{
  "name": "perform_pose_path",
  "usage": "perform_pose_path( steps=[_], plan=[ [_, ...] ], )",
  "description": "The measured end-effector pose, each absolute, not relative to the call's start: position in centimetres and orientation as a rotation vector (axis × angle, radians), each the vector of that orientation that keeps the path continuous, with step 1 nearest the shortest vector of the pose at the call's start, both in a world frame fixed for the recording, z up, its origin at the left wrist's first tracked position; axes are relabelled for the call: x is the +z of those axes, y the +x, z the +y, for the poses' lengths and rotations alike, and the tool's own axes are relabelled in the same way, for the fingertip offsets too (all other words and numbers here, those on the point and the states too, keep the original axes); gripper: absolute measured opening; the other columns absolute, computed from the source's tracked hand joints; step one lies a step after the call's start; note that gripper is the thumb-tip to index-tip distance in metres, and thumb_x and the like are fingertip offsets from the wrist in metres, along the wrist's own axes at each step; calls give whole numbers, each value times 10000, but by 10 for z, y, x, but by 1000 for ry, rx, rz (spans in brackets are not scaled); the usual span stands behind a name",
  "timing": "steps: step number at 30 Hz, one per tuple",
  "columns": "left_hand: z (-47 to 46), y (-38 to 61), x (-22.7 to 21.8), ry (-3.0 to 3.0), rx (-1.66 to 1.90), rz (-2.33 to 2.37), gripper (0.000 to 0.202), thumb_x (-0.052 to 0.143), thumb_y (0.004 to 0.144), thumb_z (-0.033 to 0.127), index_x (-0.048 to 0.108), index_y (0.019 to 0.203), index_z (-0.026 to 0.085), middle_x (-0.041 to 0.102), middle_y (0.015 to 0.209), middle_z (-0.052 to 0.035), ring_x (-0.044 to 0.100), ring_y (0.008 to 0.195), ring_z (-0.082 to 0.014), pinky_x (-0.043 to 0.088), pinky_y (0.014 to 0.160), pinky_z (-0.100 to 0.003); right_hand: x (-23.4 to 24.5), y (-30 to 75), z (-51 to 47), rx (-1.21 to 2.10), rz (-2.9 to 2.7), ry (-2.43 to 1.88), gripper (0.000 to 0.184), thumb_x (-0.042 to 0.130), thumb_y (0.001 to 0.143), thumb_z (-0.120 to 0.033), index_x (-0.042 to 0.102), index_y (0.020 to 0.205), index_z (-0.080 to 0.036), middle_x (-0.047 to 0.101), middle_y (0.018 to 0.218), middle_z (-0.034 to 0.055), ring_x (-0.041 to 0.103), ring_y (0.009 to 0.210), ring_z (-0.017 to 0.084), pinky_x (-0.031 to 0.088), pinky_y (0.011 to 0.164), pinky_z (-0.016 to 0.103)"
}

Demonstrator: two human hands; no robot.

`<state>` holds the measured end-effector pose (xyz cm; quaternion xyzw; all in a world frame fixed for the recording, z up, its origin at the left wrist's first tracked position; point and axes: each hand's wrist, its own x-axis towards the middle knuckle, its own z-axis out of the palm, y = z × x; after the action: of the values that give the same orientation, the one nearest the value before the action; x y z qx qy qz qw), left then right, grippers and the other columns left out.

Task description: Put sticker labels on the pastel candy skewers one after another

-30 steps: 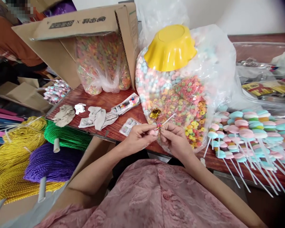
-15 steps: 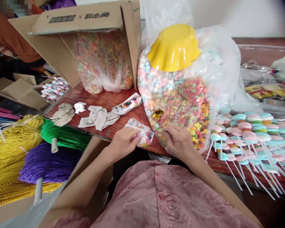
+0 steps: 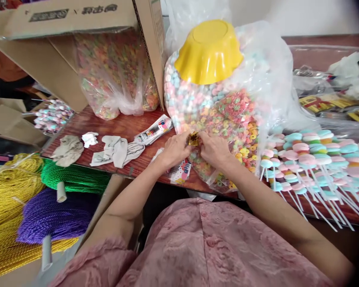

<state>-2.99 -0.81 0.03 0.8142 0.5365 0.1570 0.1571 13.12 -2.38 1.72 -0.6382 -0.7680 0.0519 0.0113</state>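
Observation:
My left hand (image 3: 176, 149) and my right hand (image 3: 215, 150) meet over the front of a large clear bag of candy. Between their fingertips is a small shiny gold foil piece (image 3: 193, 139), its exact kind not clear. Fingers of both hands are closed at its two sides. Ring-shaped fruit gummies (image 3: 248, 135) and pastel marshmallows (image 3: 185, 91) fill the bag beneath. Partly hidden under my left forearm, a printed clear packet (image 3: 181, 172) lies at the table edge.
A yellow scalloped bowl (image 3: 209, 52) rests upside down on the bag. Marshmallow skewers (image 3: 314, 159) lie at right. An open carton (image 3: 74, 20) with bagged gummies stands at left, near crumpled light gloves (image 3: 116, 151). Purple cord (image 3: 56, 215) hangs below the table's left side.
My left hand has moved right and up from the printed packet to the gold foil piece. My right hand has shifted up beside it. The view has turned slightly.

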Motion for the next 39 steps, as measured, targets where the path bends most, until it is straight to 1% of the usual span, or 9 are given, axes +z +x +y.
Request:
perform_pose_path(
  steps=[4,14,17,20,24,26,28,31,39],
  plan=[
    [4,-27,3,2297,436,1452,462,608,815,218,591,1276,188,734,1015,-68,686,928,-242,513,862,-337,13,135,-13,153,-2388,-1936,472,456,869,-163,539,1333,-180,717,1074,145,661,934,302,393,688,324],
    [23,-28,-3,2334,469,1369,599,620,846,295,467,1409,162,701,1117,-108,663,1002,-277,500,893,-376,21,147,15,133,-2410,-1720,484,459,833,-108,575,1298,-172,673,1110,154,642,938,290,453,753,358],
    [-12,-32,2,2411,452,1445,699,552,923,370,284,1532,154,640,1213,-155,621,1069,-297,476,950,-437,25,179,-15,63,-2262,-1556,499,444,859,-107,542,1344,-168,616,1217,154,625,993,257,489,816,362],
    [-62,-29,-2,2563,489,1387,785,595,891,517,300,1542,193,525,1338,-196,492,1236,-364,419,1027,-529,16,216,-74,-155,-2027,-1411,515,497,906,-187,456,1418,-228,559,1287,141,590,1105,257,489,927,400],
    [-105,-9,-23,2749,472,1096,864,711,755,612,379,1510,355,151,1615,-166,129,1462,-484,210,1133,-674,-14,235,-153,-275,-2049,-1418,784,642,867,-358,239,1540,-368,344,1513,154,429,1335,375,396,1035,573],
    [-105,4,-36,2817,446,1029,795,640,803,632,362,1512,404,116,1634,-159,103,1475,-492,128,1111,-747,-35,231,-170,-251,-2160,-1522,771,633,871,-440,251,1539,-395,156,1618,170,328,1405,444,363,1023,637],
    [-96,15,-45,2855,445,1070,758,576,816,674,380,1501,415,162,1626,-178,142,1464,-505,114,1057,-809,-53,226,-169,-272,-2203,-1627,726,626,870,-482,326,1523,-378,96,1641,190,310,1417,462,365,1005,643],
    [-78,23,-55,2906,483,1182,788,579,789,700,384,1499,418,189,1625,-201,176,1445,-536,167,994,-847,-70,220,-146,-347,-2187,-1689,715,618,860,-548,399,1507,-337,164,1632,214,278,1447,444,356,1022,619],
    [-45,26,-70,2884,508,1267,698,595,885,534,284,1508,501,137,1666,-141,158,1463,-540,192,940,-887,-88,217,-96,-474,-2119,-1785,660,613,844,-606,490,1450,-373,342,1586,193,304,1450,423,284,1063,639]
  ],
)
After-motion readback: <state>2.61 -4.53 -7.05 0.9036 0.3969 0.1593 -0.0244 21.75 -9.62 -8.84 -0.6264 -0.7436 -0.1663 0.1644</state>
